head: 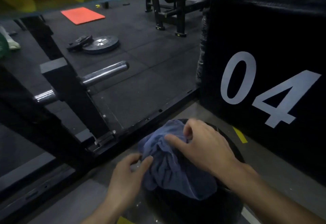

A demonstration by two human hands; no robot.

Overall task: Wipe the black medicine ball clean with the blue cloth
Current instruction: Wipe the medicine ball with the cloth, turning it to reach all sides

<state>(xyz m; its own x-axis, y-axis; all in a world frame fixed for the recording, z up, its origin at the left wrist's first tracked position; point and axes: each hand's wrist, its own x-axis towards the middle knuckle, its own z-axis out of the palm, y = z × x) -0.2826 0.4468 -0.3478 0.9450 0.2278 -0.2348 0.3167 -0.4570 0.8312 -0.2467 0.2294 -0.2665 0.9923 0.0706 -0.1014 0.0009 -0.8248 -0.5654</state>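
Observation:
The black medicine ball [190, 206] sits on the floor at the bottom centre, mostly covered by the crumpled blue cloth [169, 165] draped over its top. My left hand [127, 176] pinches the cloth's left edge between thumb and fingers. From the right, my right hand [202, 144] lies on top of the cloth, its fingers curled into the bunched fabric at the far side. Only the ball's near and right sides show.
A tall black box marked "04" [264, 86] stands close on the right. A black rack frame with chrome pegs [105, 72] is to the left. Weight plates [98, 44], an orange mat [82, 14] and a bench frame [169, 12] lie farther off.

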